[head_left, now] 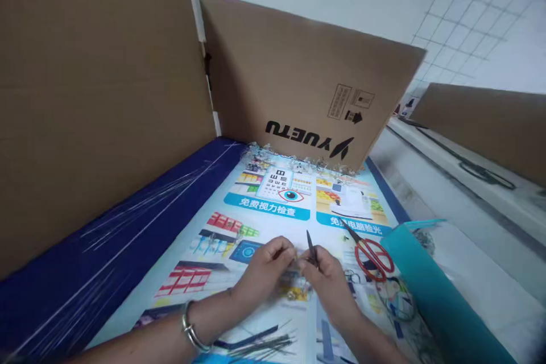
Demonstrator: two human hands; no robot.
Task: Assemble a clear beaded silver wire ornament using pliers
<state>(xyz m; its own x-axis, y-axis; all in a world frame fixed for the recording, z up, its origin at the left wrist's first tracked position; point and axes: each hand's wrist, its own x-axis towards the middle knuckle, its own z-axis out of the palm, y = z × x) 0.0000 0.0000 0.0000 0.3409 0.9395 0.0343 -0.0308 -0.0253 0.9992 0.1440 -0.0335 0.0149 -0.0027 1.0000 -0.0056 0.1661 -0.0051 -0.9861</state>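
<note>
Cardboard panels (106,108) upright along the far and left sides of a printed poster (273,210), with clear plastic scraps (294,158) heaped at its far edge. To the right, a teal bag (439,296) beside red-handled scissors (371,256). Between both hands, a small blurred wiry piece (294,281), just above the poster. Left hand (264,273) pinched closed on that piece, a silver bangle (191,333) at the wrist; right hand (328,287) closed around a dark pointed tool (312,249), tip up. Thin dark rods (260,347) loose at the near edge.

Two hands (264,273) (328,290), one tweezers (312,249), one scissors (370,257), one bangle (191,334)
</note>
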